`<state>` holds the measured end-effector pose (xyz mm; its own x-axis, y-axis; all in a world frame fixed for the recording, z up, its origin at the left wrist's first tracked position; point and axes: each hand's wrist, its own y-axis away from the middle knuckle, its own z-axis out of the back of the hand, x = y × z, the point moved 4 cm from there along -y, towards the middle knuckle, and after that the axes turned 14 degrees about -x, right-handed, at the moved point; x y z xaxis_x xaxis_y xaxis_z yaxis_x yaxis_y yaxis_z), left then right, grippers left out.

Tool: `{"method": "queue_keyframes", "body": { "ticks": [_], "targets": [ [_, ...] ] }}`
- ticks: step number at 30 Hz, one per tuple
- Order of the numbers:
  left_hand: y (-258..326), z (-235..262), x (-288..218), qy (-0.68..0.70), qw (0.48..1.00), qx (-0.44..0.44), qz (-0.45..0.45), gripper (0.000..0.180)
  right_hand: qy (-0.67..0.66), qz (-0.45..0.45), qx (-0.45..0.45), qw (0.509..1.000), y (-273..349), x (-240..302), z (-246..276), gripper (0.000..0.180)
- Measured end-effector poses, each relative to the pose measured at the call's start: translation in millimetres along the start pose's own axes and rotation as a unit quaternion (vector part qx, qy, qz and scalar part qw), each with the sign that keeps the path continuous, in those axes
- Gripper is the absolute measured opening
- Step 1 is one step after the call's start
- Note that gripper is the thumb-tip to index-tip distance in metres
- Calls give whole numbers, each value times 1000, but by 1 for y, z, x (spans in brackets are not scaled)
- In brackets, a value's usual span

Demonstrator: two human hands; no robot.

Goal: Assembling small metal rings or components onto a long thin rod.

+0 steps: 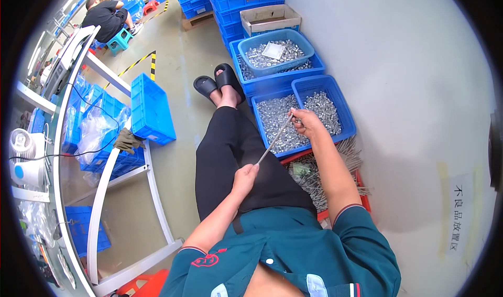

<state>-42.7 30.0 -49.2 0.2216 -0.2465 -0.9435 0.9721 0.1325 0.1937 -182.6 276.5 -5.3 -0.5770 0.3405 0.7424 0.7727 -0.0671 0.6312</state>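
A thin grey metal rod [273, 141] runs slantwise in front of me, from above my lap up over a blue bin. My left hand [244, 179] is closed round its lower end. At the upper end, the fingers of my right hand [306, 122] pinch the rod's tip; any small part between them is too small to make out. Beneath the right hand lies the blue bin [261, 120] of small silvery metal parts, with a smaller blue basket [343, 108] of similar parts inside its right side. Many similar rods [343, 158] lie in a red crate [365, 195] beside my right forearm.
Farther ahead, a light-blue basket [309, 41] of metal parts rests on another blue bin. Blue crates [249, 1] are stacked behind it. A white wall [414, 87] borders the right. Left stand a white-framed workbench [99, 213] and an upright blue crate [152, 108]. Another person [105, 22] sits far left.
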Motion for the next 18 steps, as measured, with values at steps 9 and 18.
{"method": "queue_keyframes", "body": {
  "ticks": [9,18],
  "targets": [
    [0,-1,-8,125,960,128,216,37,-55,166,-62,983,9,-5,-7,25],
    [-5,-9,-8,115,989,56,75,35,-48,132,-69,988,16,4,-16,25]
  ]
}}
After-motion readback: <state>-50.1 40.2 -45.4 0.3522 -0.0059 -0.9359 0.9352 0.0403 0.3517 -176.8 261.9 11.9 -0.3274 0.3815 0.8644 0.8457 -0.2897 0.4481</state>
